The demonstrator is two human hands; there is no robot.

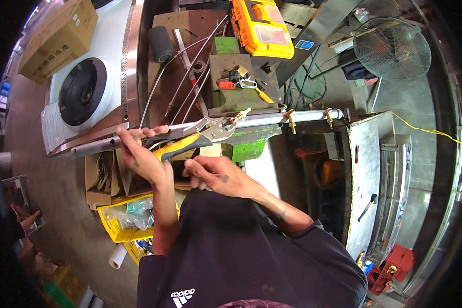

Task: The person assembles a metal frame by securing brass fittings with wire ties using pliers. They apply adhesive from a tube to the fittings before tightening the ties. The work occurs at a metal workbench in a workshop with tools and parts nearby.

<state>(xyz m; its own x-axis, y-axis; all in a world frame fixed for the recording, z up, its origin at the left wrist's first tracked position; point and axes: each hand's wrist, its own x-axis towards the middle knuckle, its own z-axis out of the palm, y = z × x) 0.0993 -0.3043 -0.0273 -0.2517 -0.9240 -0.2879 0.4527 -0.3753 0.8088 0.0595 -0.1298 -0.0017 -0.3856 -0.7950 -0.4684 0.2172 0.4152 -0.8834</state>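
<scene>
My left hand (141, 154) grips a pair of locking pliers (200, 134) by their yellow and black handles. The pliers' steel jaws point right and lie against a long metal pipe (272, 119) that runs across the bench and carries small brass fittings (291, 121). My right hand (215, 174) sits just below the plier handles with fingers curled near the lower handle; whether it grips anything is unclear. Both forearms rise from my dark shirt at the bottom.
Behind the pipe stands a cluttered bench with a green metal block (238, 90), thin steel rods (190, 77), a red-handled tool (226, 85) and a yellow tool case (259, 28). A fan (392, 49) stands far right, a cardboard box (59, 38) far left, a yellow crate (120, 223) below.
</scene>
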